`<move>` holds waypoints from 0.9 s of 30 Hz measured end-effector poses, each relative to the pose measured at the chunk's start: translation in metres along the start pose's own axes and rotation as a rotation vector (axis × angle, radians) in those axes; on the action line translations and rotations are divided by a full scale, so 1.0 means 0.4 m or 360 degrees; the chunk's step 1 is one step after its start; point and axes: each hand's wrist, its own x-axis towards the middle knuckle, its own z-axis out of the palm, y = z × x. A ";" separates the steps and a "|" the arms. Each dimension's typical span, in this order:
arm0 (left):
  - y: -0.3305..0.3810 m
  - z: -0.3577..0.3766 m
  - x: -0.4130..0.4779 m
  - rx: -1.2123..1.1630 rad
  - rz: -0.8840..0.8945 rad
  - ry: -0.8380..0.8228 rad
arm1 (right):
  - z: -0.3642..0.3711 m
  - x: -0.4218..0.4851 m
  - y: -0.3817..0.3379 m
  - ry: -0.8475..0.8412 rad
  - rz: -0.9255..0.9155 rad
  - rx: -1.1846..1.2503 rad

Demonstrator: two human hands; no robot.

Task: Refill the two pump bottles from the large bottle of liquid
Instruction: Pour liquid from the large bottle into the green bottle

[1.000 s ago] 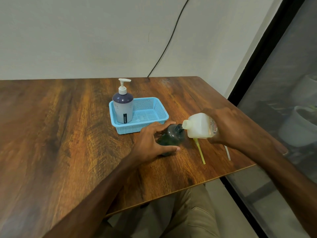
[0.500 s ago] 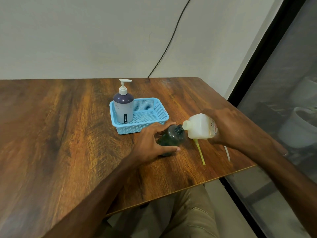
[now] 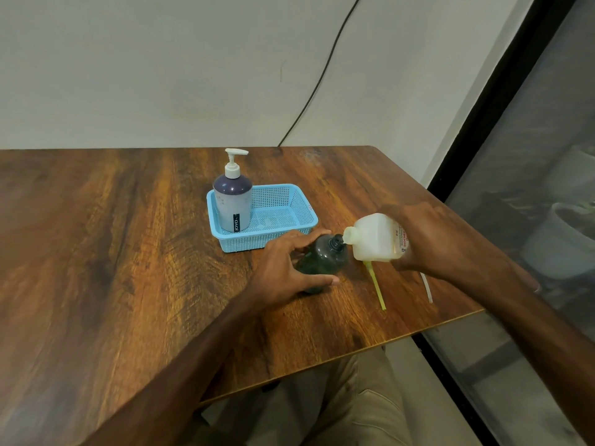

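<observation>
In the head view, the right hand is wrapped around the large pale translucent plastic bottle, tipped so its spout meets the open neck of the small dark round plastic bottle on the wooden table. The left hand is closed around this dark bottle, steadying it.

The big bottle probably is light and a little soft; hold its body, not squeezing.

I count two pump bottles, one in the blue mesh basket, and two loose tubes.

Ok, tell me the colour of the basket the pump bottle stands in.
Light blue, a perforated plastic basket; the head view, the only one, shows it clearly.
</observation>
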 end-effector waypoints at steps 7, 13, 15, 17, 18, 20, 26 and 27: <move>0.000 0.003 -0.001 0.0009 -0.0009 -0.0014 | -0.015 0.002 -0.009 0.0090 -0.0099 -0.0064; -0.002 0.003 0.000 0.0024 -0.0021 -0.0008 | 0.024 0.022 0.038 -0.0133 0.0048 0.0173; -0.002 0.002 0.001 0.0018 -0.0015 -0.0012 | 0.031 0.027 0.041 -0.0086 0.0040 0.0130; -0.001 0.002 0.001 0.0021 -0.0012 -0.0013 | 0.033 0.028 0.041 -0.0050 0.0051 0.0118; 0.000 0.003 0.001 0.0020 -0.0007 -0.0010 | 0.033 0.029 0.041 -0.0060 0.0067 0.0146; 0.000 0.005 0.001 0.0007 0.0002 0.0006 | 0.034 0.028 0.041 -0.0050 0.0055 0.0095; 0.001 0.004 0.001 0.0010 0.0015 0.0019 | 0.035 0.031 0.043 -0.0077 0.0056 0.0065; 0.001 0.004 0.000 0.0005 0.0014 0.0018 | 0.035 0.034 0.046 -0.0105 0.0074 0.0118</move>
